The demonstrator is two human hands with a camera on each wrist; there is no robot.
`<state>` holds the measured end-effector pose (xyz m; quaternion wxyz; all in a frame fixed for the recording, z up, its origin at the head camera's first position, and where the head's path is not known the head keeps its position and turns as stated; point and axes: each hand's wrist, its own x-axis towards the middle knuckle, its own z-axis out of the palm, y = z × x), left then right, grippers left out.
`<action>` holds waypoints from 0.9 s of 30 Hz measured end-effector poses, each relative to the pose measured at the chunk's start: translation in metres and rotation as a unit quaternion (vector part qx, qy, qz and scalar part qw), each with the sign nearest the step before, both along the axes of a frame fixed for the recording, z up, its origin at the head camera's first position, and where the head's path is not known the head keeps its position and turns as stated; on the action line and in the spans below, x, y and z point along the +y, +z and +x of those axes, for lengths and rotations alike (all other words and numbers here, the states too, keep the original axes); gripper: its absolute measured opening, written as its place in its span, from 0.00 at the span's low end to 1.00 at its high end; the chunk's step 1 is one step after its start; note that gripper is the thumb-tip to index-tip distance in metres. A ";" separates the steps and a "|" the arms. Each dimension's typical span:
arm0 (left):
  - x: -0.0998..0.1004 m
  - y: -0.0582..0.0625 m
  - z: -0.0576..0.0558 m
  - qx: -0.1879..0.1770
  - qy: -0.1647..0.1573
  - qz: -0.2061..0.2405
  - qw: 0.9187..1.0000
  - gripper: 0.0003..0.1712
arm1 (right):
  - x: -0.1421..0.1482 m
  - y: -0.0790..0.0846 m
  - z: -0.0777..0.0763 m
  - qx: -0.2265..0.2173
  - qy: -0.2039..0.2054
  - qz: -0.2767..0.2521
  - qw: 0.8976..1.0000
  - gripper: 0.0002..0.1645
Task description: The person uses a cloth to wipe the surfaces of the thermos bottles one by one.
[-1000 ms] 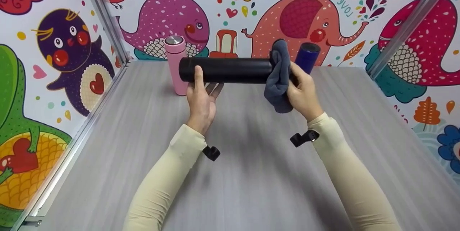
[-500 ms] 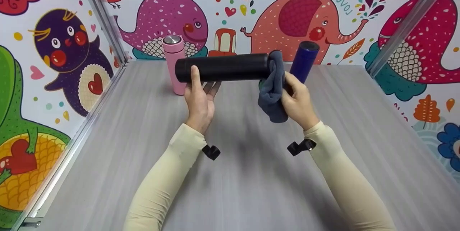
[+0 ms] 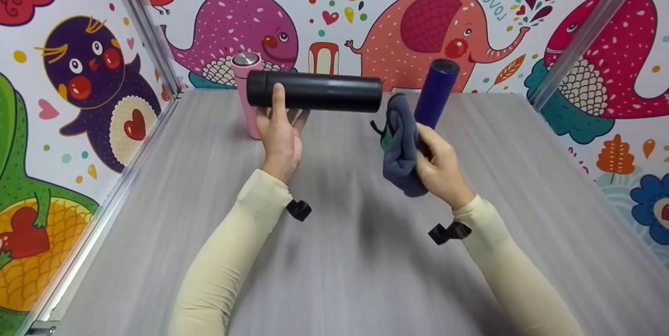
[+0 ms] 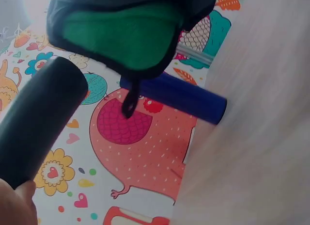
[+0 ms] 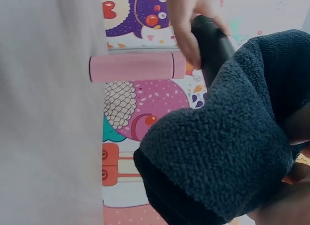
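A black bottle point(image 3: 329, 92) lies level in the air, gripped near its left end by my left hand point(image 3: 280, 140), thumb across its front. My right hand point(image 3: 444, 166) holds a bunched grey-blue towel point(image 3: 402, 153) just right of the bottle's other end, with a gap between them. A green patch and a dark loop show on the towel's left side; in the left wrist view the green patch point(image 4: 123, 36) faces the camera. In the right wrist view the towel point(image 5: 218, 142) covers much of the bottle, and some right-hand fingers are cut off by the frame edge.
A pink bottle point(image 3: 251, 122) with a steel-topped lid stands upright at the back left, partly behind the black one. Behind my right hand stands a blue bottle point(image 3: 438, 90). Cartoon-printed walls with metal posts point(image 3: 138, 22) border the grey table point(image 3: 324, 252).
The towel has come off the black bottle's right end, moving down and away from it with my right hand. The bottle has shifted slightly left and up with my left hand.
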<state>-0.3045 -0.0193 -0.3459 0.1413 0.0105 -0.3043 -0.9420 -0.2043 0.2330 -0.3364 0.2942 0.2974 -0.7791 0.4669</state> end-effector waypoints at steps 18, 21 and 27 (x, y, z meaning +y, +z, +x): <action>0.007 0.028 -0.064 0.013 0.079 -0.347 0.935 0.47 | 0.028 -0.042 0.014 -0.074 -0.008 -0.018 0.997 0.23; 0.008 0.028 -0.075 0.003 0.077 -0.429 0.900 0.49 | 0.030 -0.044 0.017 -0.077 -0.021 -0.012 0.997 0.23; 0.012 0.025 -0.096 0.013 0.068 -0.542 0.837 0.50 | 0.034 -0.046 0.021 -0.075 -0.032 -0.010 0.997 0.24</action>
